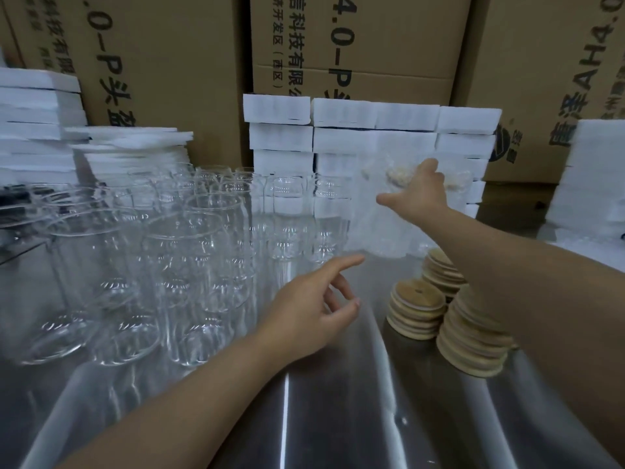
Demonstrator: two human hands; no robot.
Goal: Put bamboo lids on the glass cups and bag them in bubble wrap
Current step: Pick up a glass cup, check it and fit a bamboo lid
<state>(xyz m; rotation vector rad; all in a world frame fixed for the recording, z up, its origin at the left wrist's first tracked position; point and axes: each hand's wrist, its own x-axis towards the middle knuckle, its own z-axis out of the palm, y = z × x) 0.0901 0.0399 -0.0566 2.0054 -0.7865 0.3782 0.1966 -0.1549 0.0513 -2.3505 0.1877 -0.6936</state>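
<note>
Many clear glass cups (189, 258) stand crowded on the left half of the steel table (338, 401). Three stacks of round bamboo lids (417, 308) sit at the right. My left hand (314, 309) hovers over the table beside the cups, its fingers loose and holding nothing. My right hand (417, 194) stretches far back with thumb spread, against a blurred bubble-wrap bag (378, 228) holding a lidded cup. Whether the fingers grip the bag is hidden behind the hand.
White foam blocks (372, 130) are stacked along the back, with more foam sheets (128, 147) at the left and foam (592, 184) at the right. Tall cardboard boxes (355, 45) form a wall behind them.
</note>
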